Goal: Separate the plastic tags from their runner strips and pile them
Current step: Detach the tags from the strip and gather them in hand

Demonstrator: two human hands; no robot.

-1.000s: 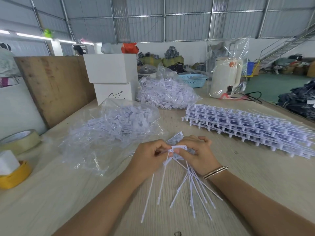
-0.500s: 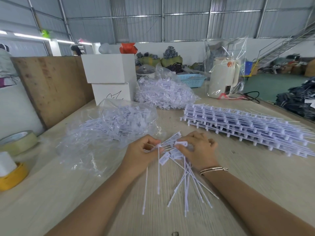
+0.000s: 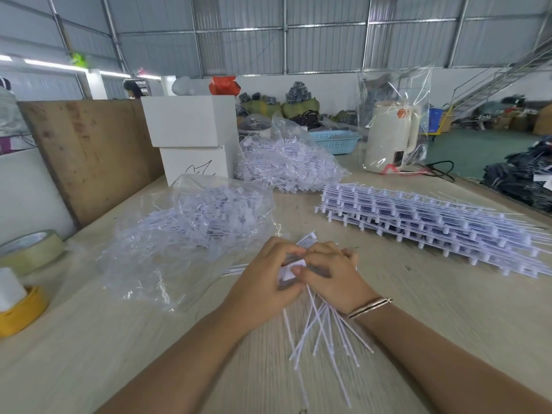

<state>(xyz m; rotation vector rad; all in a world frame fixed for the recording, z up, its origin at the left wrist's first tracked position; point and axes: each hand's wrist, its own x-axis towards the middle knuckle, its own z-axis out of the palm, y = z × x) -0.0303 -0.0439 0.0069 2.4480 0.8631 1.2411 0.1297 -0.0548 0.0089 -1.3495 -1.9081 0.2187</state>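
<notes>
A: At the near edge of the desk (image 3: 448, 309), your left hand (image 3: 263, 282) and your right hand (image 3: 334, 279) meet knuckle to knuckle, both curled round one bunch of plastic tags (image 3: 294, 268).

B: So what is each grip holding?

A: The same bunch. Your left grip is tight on the flat white heads from the left side, and your right grip pinches them from the right, thumb on a white tab. The thin tails (image 3: 316, 333) fan out beneath your palms toward you and lie on the desk between your forearms.

B: Where are your other tags?

A: Toward the left edge, just beyond your left hand, a clear bag of loose tags (image 3: 197, 222) lies slumped open. Further back, near the middle of the far edge, a second bag of tags (image 3: 286, 165) rests beside two stacked white boxes (image 3: 191, 135). Along the right edge a stack of runner strips (image 3: 433, 222) lies flat, well apart from your hands.

B: Anything else on your desk?

A: Tape rolls (image 3: 33, 252) at the left edge, a yellow one (image 3: 21, 312) nearer you, and a white kettle in a plastic bag (image 3: 391, 135) toward the far right corner
</notes>
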